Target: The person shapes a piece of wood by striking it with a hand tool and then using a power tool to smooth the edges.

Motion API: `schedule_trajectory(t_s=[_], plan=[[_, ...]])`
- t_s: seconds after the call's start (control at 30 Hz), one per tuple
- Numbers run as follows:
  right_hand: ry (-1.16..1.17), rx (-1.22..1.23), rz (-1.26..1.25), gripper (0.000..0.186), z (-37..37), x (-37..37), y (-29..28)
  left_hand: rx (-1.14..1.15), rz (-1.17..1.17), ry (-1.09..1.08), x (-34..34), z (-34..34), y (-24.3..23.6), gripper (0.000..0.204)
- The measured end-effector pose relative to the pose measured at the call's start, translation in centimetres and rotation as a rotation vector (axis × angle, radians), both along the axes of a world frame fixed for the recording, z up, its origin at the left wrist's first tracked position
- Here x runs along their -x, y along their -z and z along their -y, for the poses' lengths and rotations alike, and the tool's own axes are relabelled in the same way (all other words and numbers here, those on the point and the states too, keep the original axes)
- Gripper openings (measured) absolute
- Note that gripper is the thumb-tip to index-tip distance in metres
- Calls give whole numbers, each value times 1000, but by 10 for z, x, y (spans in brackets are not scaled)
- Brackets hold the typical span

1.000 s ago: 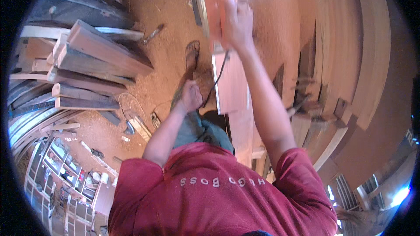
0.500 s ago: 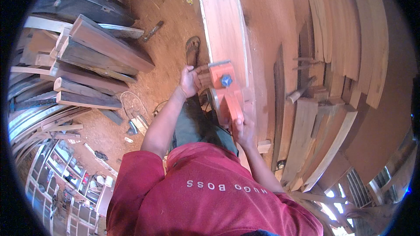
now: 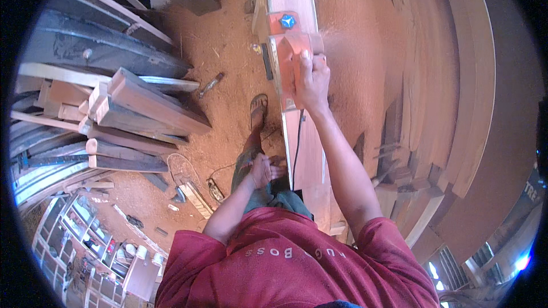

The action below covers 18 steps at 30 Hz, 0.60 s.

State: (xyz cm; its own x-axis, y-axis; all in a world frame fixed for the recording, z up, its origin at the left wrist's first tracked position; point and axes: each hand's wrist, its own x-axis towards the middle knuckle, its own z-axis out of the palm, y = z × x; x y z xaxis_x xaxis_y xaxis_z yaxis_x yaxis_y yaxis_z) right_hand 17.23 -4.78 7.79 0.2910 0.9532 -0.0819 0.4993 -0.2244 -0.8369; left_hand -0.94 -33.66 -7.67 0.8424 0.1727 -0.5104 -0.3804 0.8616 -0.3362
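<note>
An orange electric planer [image 3: 283, 51] with a blue front knob sits flat on a long reddish board [image 3: 310, 154]. My right hand [image 3: 314, 80] is wrapped round its rear handle, with that arm stretched well forward. From the planer's back end a black cord [image 3: 298, 148] trails over the board toward my body. Low by my thigh, beside the board's left edge, my left hand [image 3: 264, 171] holds nothing, its fingers loosely apart. The planer's underside is hidden against the board.
Stacked timber pieces [image 3: 154, 105] stand to the left, with long planks [image 3: 456, 80] on the right. Dust sprays out beside the planer. Sawdust covers the floor [image 3: 228, 68], where a cord and a small plank [image 3: 195, 199] lie. Shelves [image 3: 94, 234] stand lower left.
The planer has slid forward along the board, away from my body, in my right hand. My left hand has come off the planer's front and dropped back beside my leg.
</note>
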Motion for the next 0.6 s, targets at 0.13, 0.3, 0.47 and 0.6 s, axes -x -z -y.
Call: schedule_trajectory(t_s=[0.13,0.3,0.47,0.6], plan=[[29,-8,-21,58,-93,5,-6,61,-389,269,-5,-34,-39,73],[22,-110,-31,61,-194,8,11,92,-342,299,-2,-40,-34,67],[5,-92,-257,58,-272,23,-9,14,-277,143,5,-18,-18,68],[10,-170,-177,60,-274,3,3,37,-251,13,0,-10,-24,63]])
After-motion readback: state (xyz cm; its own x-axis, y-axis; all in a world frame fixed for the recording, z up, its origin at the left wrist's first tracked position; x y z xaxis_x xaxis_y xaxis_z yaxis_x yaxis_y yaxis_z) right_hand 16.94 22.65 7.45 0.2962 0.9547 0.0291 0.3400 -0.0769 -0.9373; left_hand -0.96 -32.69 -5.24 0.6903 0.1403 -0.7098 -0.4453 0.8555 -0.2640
